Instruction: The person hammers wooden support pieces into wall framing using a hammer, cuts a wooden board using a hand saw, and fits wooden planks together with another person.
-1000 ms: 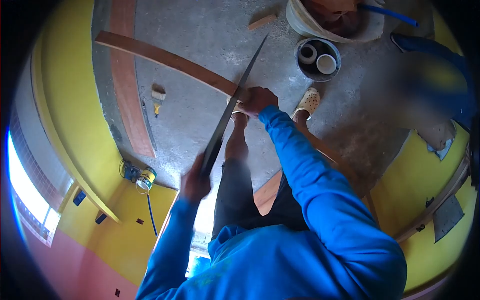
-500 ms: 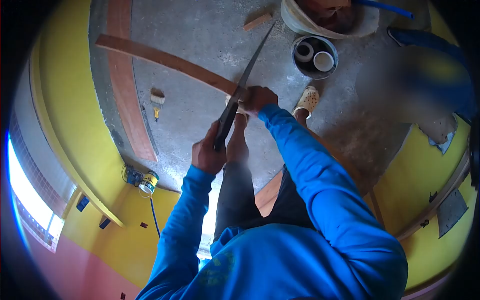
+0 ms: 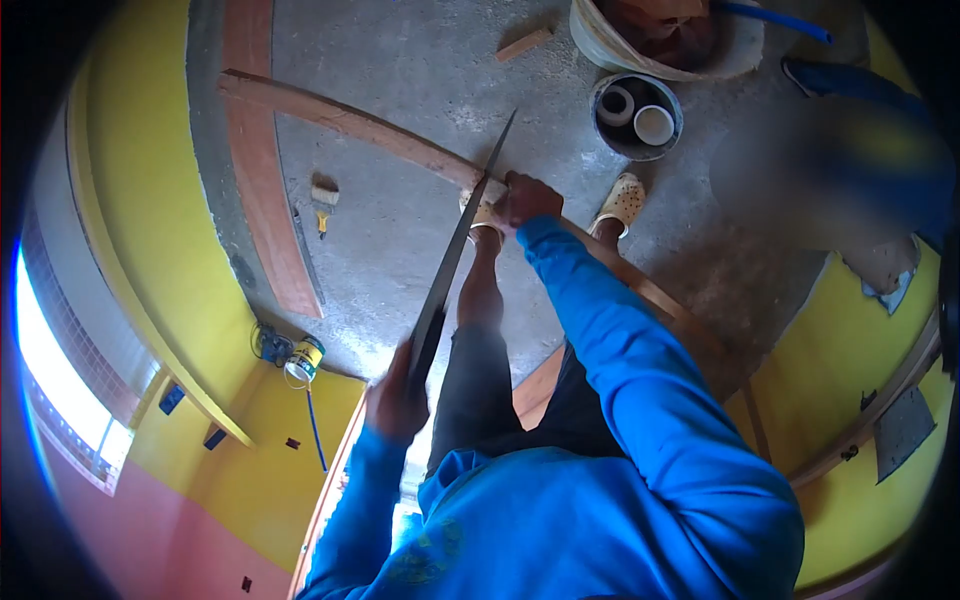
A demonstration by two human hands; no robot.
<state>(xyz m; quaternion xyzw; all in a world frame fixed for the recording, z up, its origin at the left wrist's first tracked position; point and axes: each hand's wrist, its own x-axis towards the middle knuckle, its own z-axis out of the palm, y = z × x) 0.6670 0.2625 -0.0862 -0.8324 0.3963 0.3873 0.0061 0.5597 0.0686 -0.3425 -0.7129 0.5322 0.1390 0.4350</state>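
My left hand (image 3: 397,397) is closed round the dark handle of a handsaw (image 3: 447,274). The saw's long blade slants up and away, crossing a narrow wooden board (image 3: 375,135) near my other hand. My right hand (image 3: 530,200) grips that board just right of the blade. The board runs from the upper left past my right forearm toward the lower right. One of my cream clogs (image 3: 480,208) is partly hidden beneath the board and blade; the other clog (image 3: 622,203) stands on the floor to the right.
A bucket with white cups (image 3: 637,118) stands ahead by a large tub (image 3: 600,40). A paintbrush (image 3: 323,205) and a wide plank (image 3: 262,190) lie on the left floor. A wood offcut (image 3: 524,44) lies ahead. Another person's blue sleeve (image 3: 925,170) shows at right, partly blurred.
My left hand has drawn the saw back toward my body, so its tip sits lower and more blade lies on the near side of the board. My right hand still holds the board.
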